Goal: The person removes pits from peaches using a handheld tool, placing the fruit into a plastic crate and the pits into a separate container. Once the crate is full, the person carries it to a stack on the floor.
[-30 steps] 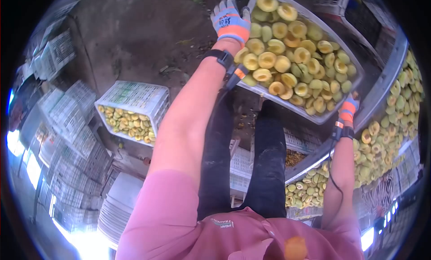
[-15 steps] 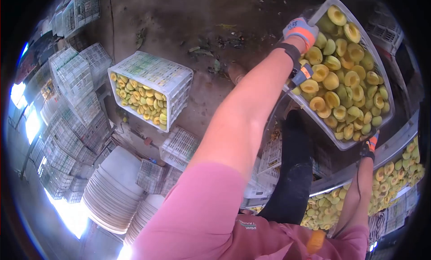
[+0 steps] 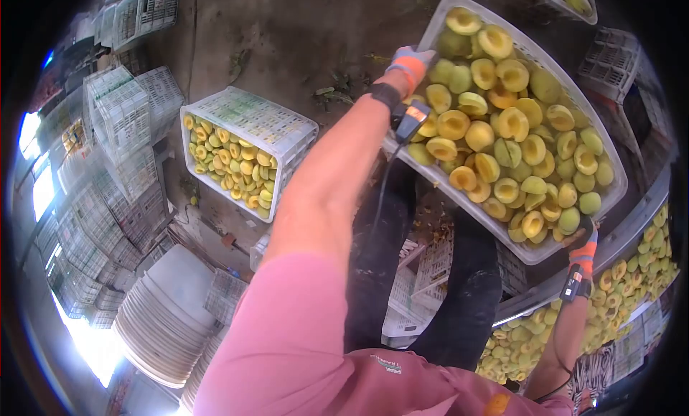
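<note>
A pale plastic crate [image 3: 438, 179] full of halved yellow-green stone fruit [image 3: 513, 122] hangs between my two hands, looking tilted. My left hand [image 3: 410, 66], in a grey and orange glove, is closed around its far left end. At the near right corner, my gloved right hand [image 3: 585, 245] grips the rim, its fingers partly hidden beneath the crate. Just beyond that hand runs a metal-edged trough or table [image 3: 621, 254] holding many more halves [image 3: 531, 340].
Another fruit-filled crate [image 3: 247, 122] stands on the floor to the left. Stacked crates [image 3: 118, 104] and a pile of pale trays [image 3: 161, 323] line the left side. A further crate [image 3: 590, 14] with fruit sits at top right. Leaves [image 3: 337, 89] litter the floor.
The crate has shifted left and appears larger, closer to me. My left hand moved left and slightly down with it; my right hand stays at the near corner, a little lower.
</note>
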`<move>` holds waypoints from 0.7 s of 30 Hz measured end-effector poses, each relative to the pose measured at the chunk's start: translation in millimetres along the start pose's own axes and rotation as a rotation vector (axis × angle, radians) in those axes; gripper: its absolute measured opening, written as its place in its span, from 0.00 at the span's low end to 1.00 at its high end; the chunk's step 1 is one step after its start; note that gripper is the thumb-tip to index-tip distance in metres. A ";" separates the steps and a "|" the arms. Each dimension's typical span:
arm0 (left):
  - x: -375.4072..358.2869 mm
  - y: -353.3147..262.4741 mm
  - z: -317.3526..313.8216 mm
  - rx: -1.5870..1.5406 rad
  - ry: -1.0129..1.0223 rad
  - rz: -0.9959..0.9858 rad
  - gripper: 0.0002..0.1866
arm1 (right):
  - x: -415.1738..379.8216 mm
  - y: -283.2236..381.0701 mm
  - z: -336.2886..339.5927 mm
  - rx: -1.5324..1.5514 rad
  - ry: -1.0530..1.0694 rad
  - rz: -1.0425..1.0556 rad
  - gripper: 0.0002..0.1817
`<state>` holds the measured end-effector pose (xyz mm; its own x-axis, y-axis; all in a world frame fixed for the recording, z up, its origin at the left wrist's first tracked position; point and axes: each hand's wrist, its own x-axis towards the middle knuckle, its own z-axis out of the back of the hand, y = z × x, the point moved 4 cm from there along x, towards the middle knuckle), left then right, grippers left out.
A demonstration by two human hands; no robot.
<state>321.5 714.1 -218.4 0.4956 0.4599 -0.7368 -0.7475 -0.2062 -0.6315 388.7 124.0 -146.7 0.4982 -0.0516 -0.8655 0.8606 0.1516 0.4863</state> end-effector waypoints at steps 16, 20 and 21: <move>-420.3 71.4 306.6 -0.795 -0.686 0.335 0.10 | -145.9 150.3 -322.0 -0.521 0.536 0.345 0.10; -508.7 119.8 336.8 -1.069 -0.874 0.364 0.08 | -277.9 196.9 -513.7 -1.401 1.155 1.677 0.08; -547.7 132.0 310.6 -1.168 -0.902 0.354 0.09 | -302.0 195.8 -544.6 -1.428 1.211 1.708 0.08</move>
<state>-186.0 703.3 176.8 -0.3806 0.5109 -0.7708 0.2077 -0.7650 -0.6096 349.0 706.8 144.5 -0.3147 0.9482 0.0436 -0.7564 -0.2783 0.5919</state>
